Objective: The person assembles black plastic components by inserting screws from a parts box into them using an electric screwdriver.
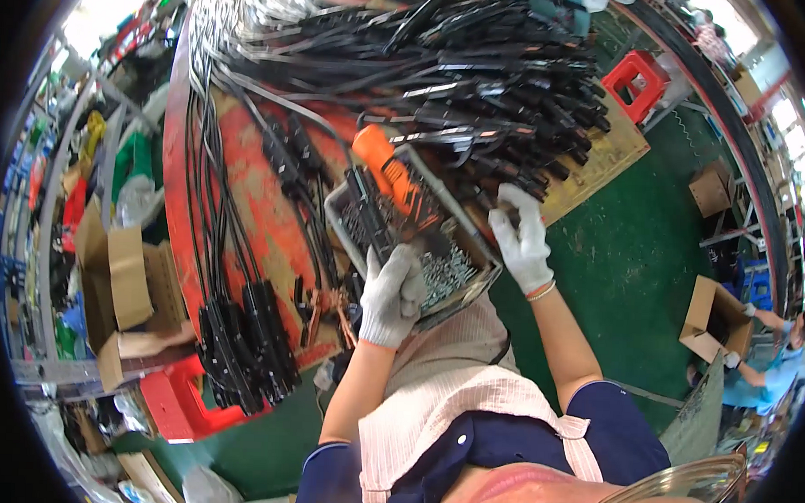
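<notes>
My left hand [392,295], in a white knitted glove, is closed around the lower end of a slim black bar-shaped part [367,210] with a cable at its far end. That part lies over a grey bin [461,214]. An orange and black power screwdriver [389,167] rests in the bin, beside many small silvery screws [448,278]. To the right of the bin, my gloved right hand [522,242] is raised near the pile of black cabled parts [505,104]. Its thumb and fingers are bent but apart, with nothing visible between them.
The worn red table [246,166] carries more black parts [248,344] hanging at its left edge. Red stools [180,403] stand left and far right. Cardboard boxes [131,277] are on the left. Another person [767,353] handles an open carton [717,320] at far right.
</notes>
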